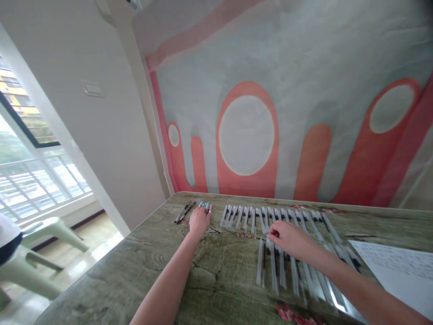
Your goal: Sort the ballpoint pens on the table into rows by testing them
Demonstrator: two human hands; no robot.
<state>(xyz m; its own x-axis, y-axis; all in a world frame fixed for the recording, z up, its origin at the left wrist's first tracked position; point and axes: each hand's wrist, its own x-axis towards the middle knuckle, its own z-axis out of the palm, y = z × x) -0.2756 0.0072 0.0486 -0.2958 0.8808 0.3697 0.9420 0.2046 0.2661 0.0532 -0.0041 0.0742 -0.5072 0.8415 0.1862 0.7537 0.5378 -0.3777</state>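
Observation:
On the far left part of the table, my left hand (pixel 200 219) lies over a few pens with light blue and pink ends (pixel 207 206); its fingers point away from me. Two dark pens (pixel 184 213) lie just left of it. My right hand (pixel 283 234) has its fingers curled together above the left end of the nearer row of clear, dark-capped pens (pixel 273 266). Whether anything is between those fingers is too small to tell. Behind it runs a farther row of similar pens (pixel 246 218).
A sheet of paper with writing (pixel 399 266) lies at the right of the wood-patterned table (pixel 162 266). A wall with a red and grey covering stands behind the table. Green plastic stools (pixel 54 230) and a window are at the left.

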